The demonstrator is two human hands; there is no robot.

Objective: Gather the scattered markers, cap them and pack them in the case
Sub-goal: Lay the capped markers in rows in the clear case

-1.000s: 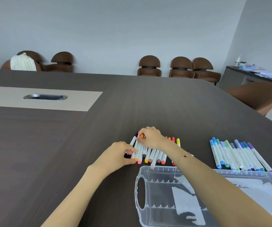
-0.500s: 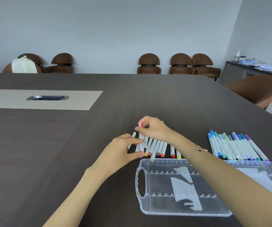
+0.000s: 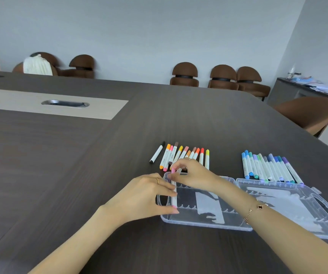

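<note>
Your left hand (image 3: 145,196) and right hand (image 3: 192,175) share one pink-capped marker (image 3: 174,191), which lies along the left end of the clear case (image 3: 204,224), near its handle cut-out. Your right grip pinches the far pink cap between thumb and fingertips; your left grip has curled fingers on the white barrel and thumb near the close end. Whether the marker already sits in the slots, you cannot tell.

The case lies open on the dark desk (image 3: 80,175), its second half (image 3: 297,210) spread out toward 3 o'clock. At 12 o'clock from your hands lies a row of warm-coloured markers (image 3: 185,155), orange, pink, brown, red and yellow caps side by side, partly hidden by your right hand. A black marker (image 3: 156,153) lies just beside that row at its 9 o'clock side, slightly apart. At 2 o'clock, touching the far rim of the case's second half, sits a group of blue, green and purple markers (image 3: 268,167).

Brown chairs (image 3: 185,75) line the far wall.
</note>
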